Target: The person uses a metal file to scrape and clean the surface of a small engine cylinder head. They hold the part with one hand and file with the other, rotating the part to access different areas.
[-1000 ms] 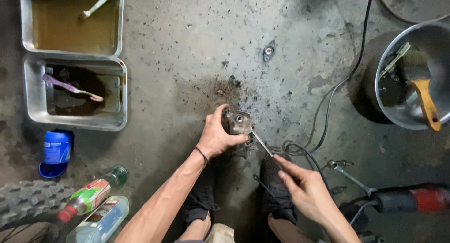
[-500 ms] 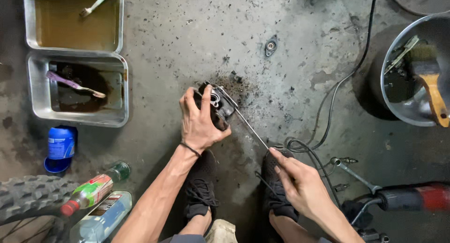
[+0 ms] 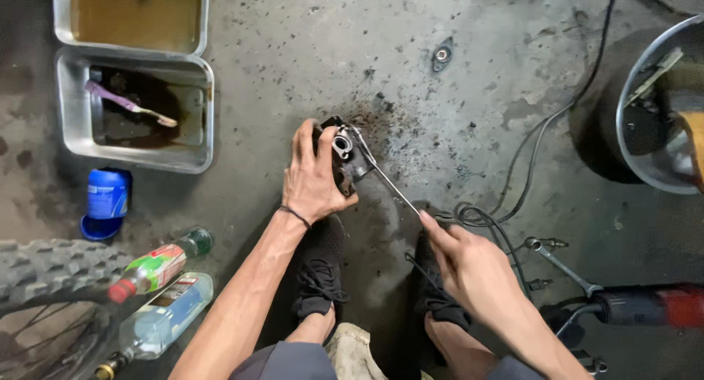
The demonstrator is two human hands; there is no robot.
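Observation:
My left hand [image 3: 312, 176] grips a small, dark, greasy metal engine part [image 3: 346, 154] and holds it just above the stained concrete floor. My right hand [image 3: 469, 266] is closed on the near end of a thin metal rod [image 3: 389, 186]. The rod's far tip rests against the part beside its round opening. My two feet in dark shoes [image 3: 319, 274] stand on the floor below the hands.
Two metal trays stand at upper left, one with brown liquid [image 3: 132, 17], one with a purple brush [image 3: 136, 109]. A blue can [image 3: 108, 197], two bottles [image 3: 158, 266] and a tyre [image 3: 51, 266] lie left. A metal basin [image 3: 660, 109], black cables [image 3: 528, 167] and a red-handled tool [image 3: 645, 307] are right.
My left hand has lifted and turned the engine part, moving it up and away from me. My right hand kept hold of the rod and followed it.

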